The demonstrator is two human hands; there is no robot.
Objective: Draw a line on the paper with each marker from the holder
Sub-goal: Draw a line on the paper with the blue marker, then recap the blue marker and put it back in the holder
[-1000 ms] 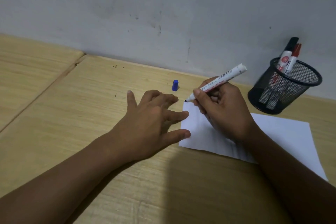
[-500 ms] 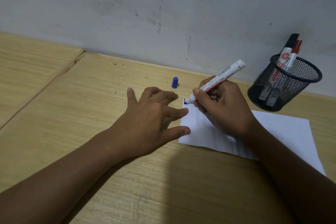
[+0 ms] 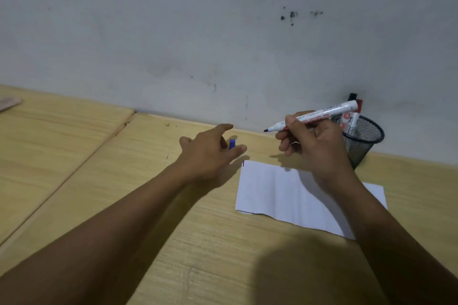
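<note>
While your right hand [image 3: 314,146] gripped the uncapped marker [image 3: 314,116] clear above the paper [image 3: 272,190], tip away from it, your left hand [image 3: 208,153] spread open around the blue cap [image 3: 232,144], probably for recapping; the holder [image 3: 361,141] sat just behind your right hand.

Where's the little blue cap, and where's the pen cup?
blue cap [image 3: 232,144]: head view, on its side face, beside the left hand's fingers.
pen cup [image 3: 364,142]: head view, on its black mesh wall, behind the right hand.
</note>
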